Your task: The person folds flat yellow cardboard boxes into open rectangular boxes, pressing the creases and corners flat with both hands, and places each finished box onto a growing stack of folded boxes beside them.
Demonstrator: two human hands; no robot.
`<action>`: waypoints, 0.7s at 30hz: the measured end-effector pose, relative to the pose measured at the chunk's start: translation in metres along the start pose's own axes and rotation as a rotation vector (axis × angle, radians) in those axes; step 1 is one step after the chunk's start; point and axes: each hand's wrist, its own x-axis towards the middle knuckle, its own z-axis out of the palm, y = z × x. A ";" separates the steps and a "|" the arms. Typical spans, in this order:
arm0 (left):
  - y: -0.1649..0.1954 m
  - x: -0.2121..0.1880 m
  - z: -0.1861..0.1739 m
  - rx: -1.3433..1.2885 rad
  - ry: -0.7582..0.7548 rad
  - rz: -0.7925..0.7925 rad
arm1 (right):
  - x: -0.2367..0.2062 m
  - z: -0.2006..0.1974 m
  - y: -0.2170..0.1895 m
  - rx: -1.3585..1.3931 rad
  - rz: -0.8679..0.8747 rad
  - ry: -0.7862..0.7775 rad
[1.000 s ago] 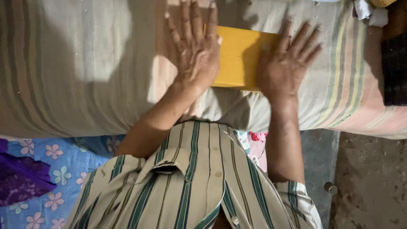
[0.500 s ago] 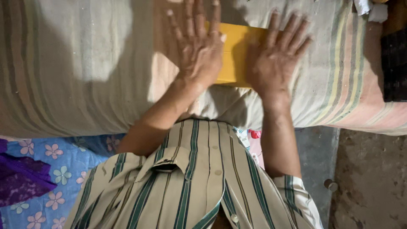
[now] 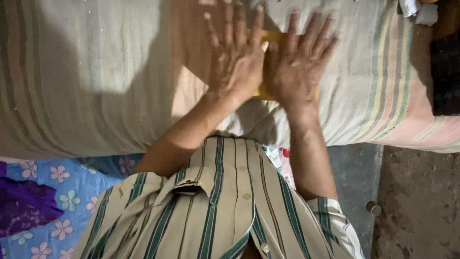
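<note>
Looks like a home, sleeping area. Bed or mattress [image 3: 96,72] covered in a pale striped sheet, pastel stripes at one end. Blue floral cloth [image 3: 62,192] on the floor beside it, purple fabric [image 3: 21,211] on top. Bare rough concrete floor [image 3: 417,206]. Dim light, hard shadows.
</note>
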 end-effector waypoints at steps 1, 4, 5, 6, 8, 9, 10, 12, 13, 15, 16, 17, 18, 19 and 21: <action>0.003 0.000 0.000 -0.010 -0.003 0.023 | 0.002 0.002 -0.001 0.043 -0.018 0.006; 0.008 -0.003 -0.005 -0.046 -0.032 0.047 | 0.003 0.005 0.003 0.131 -0.059 0.033; 0.007 -0.003 -0.007 -0.064 -0.043 0.035 | 0.003 0.005 0.008 0.129 -0.062 0.064; 0.007 -0.004 -0.009 -0.083 -0.059 0.021 | 0.004 0.005 0.010 0.127 -0.064 0.090; 0.006 -0.003 -0.011 -0.049 -0.004 0.066 | 0.006 0.006 0.015 0.120 -0.139 0.084; 0.006 -0.002 -0.012 -0.030 0.034 0.093 | 0.007 0.007 0.016 0.115 -0.179 0.092; 0.006 0.000 -0.012 -0.029 0.015 0.107 | 0.010 0.008 0.016 0.154 -0.235 0.113; 0.005 0.002 -0.011 -0.028 -0.040 0.125 | 0.012 0.011 0.015 0.241 -0.349 0.134; 0.005 0.003 -0.010 -0.050 -0.024 0.124 | 0.013 0.013 0.015 0.212 -0.324 0.146; 0.005 0.006 -0.009 -0.092 0.004 0.118 | 0.016 0.014 0.013 0.158 -0.276 0.162; 0.005 0.006 -0.009 -0.087 0.008 0.082 | 0.017 0.015 0.012 0.102 -0.214 0.181; 0.006 0.007 -0.008 -0.082 0.020 0.051 | 0.019 0.015 0.012 0.041 -0.151 0.209; 0.006 0.007 -0.008 -0.075 0.039 0.026 | 0.020 0.015 0.012 -0.020 -0.088 0.246; 0.007 0.007 -0.008 -0.032 0.080 0.026 | 0.020 0.014 0.012 -0.047 -0.067 0.250; 0.007 0.007 -0.006 0.049 0.135 0.016 | 0.019 0.014 0.012 -0.096 -0.022 0.228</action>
